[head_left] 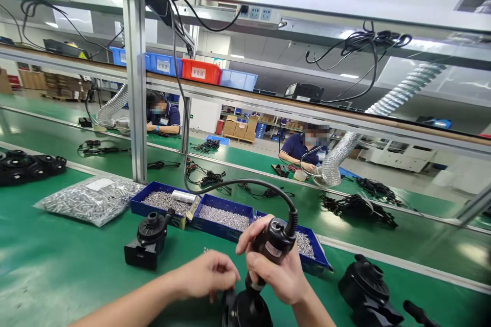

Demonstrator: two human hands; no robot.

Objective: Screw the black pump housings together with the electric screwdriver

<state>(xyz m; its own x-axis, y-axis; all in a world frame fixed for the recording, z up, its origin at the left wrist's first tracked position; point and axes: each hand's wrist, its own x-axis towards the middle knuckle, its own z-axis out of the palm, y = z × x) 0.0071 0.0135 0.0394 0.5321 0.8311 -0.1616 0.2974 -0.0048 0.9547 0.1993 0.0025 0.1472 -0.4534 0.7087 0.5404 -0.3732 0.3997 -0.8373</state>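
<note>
My right hand (282, 271) is wrapped round a black corded electric screwdriver (273, 242). The tool points down, and its lower end meets a black pump-like housing (249, 311) at the bottom edge of the view. My left hand (210, 273) is beside that housing with its fingers curled and pressed together; whatever they may hold is hidden. A similar black pump unit (149, 237) stands on the green bench to the left, and another black unit (364, 283) sits at the right. Behind my hands are blue trays of small metal parts, including a middle tray (222, 234).
A clear bag of metal screws (90, 199) lies left of the trays. The screwdriver's cable (245, 182) arches over them. An aluminium post (135, 87) rises at the left. Across the bench, two people (303, 148) work near a silver duct (337, 158) and black cable bundles (358, 209).
</note>
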